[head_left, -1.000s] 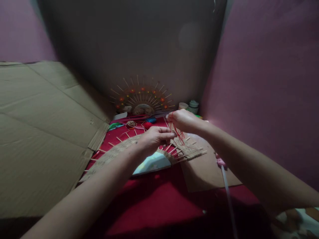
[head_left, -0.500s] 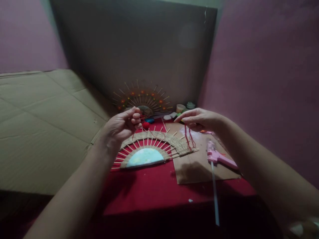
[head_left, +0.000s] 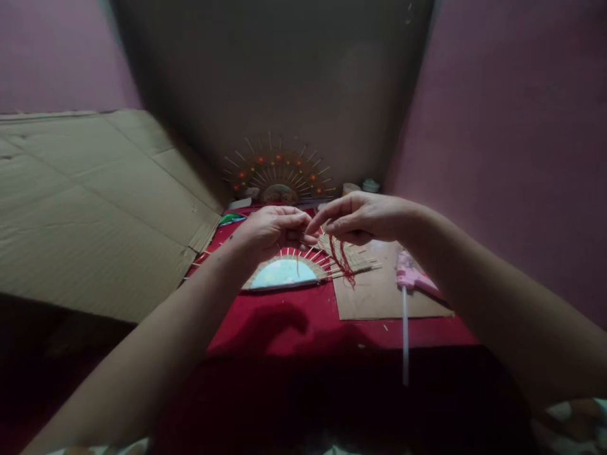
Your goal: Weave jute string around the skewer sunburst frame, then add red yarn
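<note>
— Comparing with half a second earlier, what has been altered?

— The hands have been brought together. The left hand (head_left: 272, 230) had been lifted clear, out to the left of the fan (head_left: 303, 268); now it is set over the fan's arc, and its fingertips are met by those of the right hand (head_left: 365, 218). The yarn (head_left: 342, 259) had been hung loose from the right hand alone; now its upper end is drawn into the spot where the fingers meet.

— What is meant by that for the work?

— It is judged that the yarn is being tied or threaded onto a spoke; which one cannot be told, since the spot is covered by fingers.

— How are the hands held?

— Both are nearly closed, thumb and fingers pinched. The right is clamped on the yarn, whose red ends are left dangling over the fan's right end. What is pinched by the left cannot be made out with certainty.

— And where is everything laid?

— The fan is laid mid-cloth (head_left: 294, 328), its right end on the cardboard (head_left: 379, 297). The glue gun (head_left: 410, 278) is left on the cardboard's right edge, untouched.
</note>
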The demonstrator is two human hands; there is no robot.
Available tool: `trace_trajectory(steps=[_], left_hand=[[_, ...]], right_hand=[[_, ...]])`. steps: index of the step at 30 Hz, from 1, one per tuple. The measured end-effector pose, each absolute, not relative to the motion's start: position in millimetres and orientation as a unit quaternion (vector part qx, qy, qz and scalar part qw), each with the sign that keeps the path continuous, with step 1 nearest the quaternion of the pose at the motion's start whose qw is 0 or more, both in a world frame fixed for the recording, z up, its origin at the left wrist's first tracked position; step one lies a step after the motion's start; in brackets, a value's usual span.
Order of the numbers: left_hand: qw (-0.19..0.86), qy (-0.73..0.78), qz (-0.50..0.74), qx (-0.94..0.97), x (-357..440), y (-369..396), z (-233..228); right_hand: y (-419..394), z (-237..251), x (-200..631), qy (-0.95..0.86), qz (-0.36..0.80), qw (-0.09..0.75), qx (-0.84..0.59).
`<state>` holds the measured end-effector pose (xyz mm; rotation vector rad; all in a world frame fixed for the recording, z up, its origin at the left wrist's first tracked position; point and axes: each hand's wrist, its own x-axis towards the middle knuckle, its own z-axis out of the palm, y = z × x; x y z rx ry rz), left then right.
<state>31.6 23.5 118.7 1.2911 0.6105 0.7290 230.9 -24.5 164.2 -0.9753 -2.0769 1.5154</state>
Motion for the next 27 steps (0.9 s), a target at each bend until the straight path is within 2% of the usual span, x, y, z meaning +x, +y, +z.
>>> trace_trajectory(steps=[7, 15, 27], left_hand=[[0.696, 0.229, 0.339, 0.591, 39.5, 16.3, 105.9], [0.761, 0.215, 0.305, 0.531, 39.7, 10.6, 100.4], [0.797, 0.248, 0.305, 0.459, 41.9, 8.3, 91.8]], right_hand=[[-19.0, 167.4, 215.2, -0.735, 0.528, 0.209, -0.369], [-15.3, 167.6, 206.6, -0.741, 0.491, 0.188, -0.417], [-13.1, 160.3, 207.4, -0.736, 0.492, 0.198, -0.421]])
